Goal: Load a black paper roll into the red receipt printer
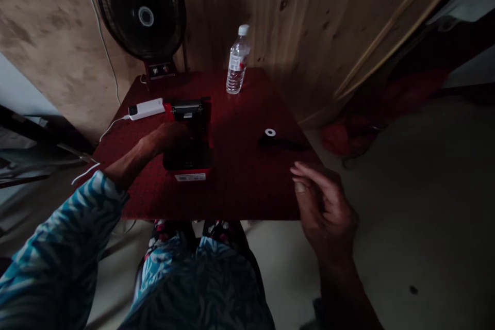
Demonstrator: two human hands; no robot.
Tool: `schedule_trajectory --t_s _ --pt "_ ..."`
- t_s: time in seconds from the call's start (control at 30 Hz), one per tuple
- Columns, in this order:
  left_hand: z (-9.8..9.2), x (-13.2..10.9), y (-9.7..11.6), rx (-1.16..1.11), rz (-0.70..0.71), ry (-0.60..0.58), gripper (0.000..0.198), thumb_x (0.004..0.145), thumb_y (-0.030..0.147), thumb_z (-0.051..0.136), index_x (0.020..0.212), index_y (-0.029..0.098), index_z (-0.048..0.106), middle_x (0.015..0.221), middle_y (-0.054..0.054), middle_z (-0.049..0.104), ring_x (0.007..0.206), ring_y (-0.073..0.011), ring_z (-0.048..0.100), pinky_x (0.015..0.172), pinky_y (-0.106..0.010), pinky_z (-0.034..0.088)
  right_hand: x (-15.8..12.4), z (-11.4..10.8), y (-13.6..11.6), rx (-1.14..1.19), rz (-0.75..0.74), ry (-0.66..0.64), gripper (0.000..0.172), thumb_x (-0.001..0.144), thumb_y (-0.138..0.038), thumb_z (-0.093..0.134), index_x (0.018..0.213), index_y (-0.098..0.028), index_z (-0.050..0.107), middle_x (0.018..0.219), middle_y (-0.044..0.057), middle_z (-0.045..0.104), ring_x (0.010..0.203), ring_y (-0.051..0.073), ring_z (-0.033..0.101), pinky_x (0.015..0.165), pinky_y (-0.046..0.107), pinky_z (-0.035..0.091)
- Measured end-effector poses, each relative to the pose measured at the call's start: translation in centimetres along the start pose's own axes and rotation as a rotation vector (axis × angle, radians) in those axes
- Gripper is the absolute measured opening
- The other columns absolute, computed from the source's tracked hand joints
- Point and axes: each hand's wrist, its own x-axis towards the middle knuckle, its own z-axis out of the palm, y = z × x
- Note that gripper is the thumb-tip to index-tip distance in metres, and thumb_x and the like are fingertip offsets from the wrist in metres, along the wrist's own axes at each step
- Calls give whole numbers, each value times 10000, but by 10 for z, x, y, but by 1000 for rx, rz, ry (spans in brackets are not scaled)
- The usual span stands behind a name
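My left hand reaches over a black and red device on the left half of the red table; its fingertips are lost in the dark interior. The device's upper part stands raised at the back, and a white label is on its front. My right hand is held up beyond the table's right front edge, thumb and fingers drawn together; whether something small is between them cannot be made out. A small roll with a white face lies on the right side of the table, a dark shape beside it.
The red table stands against a wooden wall. At its back are a water bottle and a dark fan. A white device with a cable lies at the left. A red bundle sits beyond the right edge.
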Motion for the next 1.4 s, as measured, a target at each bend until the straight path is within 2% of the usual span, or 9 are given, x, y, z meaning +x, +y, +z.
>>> schedule_trajectory --t_s 0.17,0.27,0.6,0.8,0.97,1.13,1.23,1.3,1.4 --pt "-19 -51 9 -320 32 68 426 946 493 508 1183 223 736 1126 -72 775 999 -258 717 863 -330 554 -2 11 3 102 10 -61 307 960 -236 584 1249 -323 647 1218 54 680 1075 205 674 877 373 604" --pt "-12 -83 22 -280 72 165 558 867 615 615 1239 207 696 1196 -107 746 1050 -292 699 906 -381 543 0 21 8 171 14 -99 310 970 -244 571 1263 -320 637 1260 58 655 1120 208 656 914 378 592" --pt "36 -95 25 84 278 501 245 1015 269 496 996 224 736 996 -65 772 921 -202 688 870 -360 456 21 90 -9 350 97 -267 266 984 -398 529 1206 -307 643 1241 67 657 1095 207 661 954 388 551" --pt "38 -109 27 102 370 462 231 969 216 562 1121 245 734 1078 -68 752 1009 -232 648 948 -422 423 92 148 -7 455 169 -331 607 892 -686 531 1369 -311 537 1412 77 590 1304 257 562 1103 457 451" --pt "37 -112 33 105 365 467 218 966 241 579 1121 236 731 1098 -69 755 1018 -237 647 998 -453 411 136 187 -1 438 252 -380 559 924 -715 393 1171 -288 654 1313 35 640 1332 245 527 1144 462 396" --pt "39 -115 32 66 376 465 227 977 243 556 1135 222 718 1119 -74 758 1105 -244 644 1024 -460 410 105 178 -5 430 257 -259 470 907 -644 476 760 -241 668 1194 57 688 1272 265 558 1144 481 377" --pt "40 -116 27 -8 380 492 239 963 248 570 1154 229 713 1082 -60 776 1140 -250 646 1085 -481 381 73 174 -3 535 272 -223 290 849 -510 604 952 -256 700 1294 44 656 1281 249 554 1142 458 388" --pt "40 -114 22 -131 335 521 236 970 296 567 1140 241 721 1071 -52 782 1110 -246 667 1106 -479 379 59 177 0 622 345 -196 367 814 -442 630 1136 -270 667 1280 43 671 1240 246 582 1113 458 419" --pt "39 -103 13 -472 43 658 279 974 400 556 1141 245 716 1146 -57 764 1110 -249 676 1077 -446 440 52 184 4 698 443 -141 441 772 -404 643 1193 -270 636 1240 49 695 1197 260 606 1077 471 446"
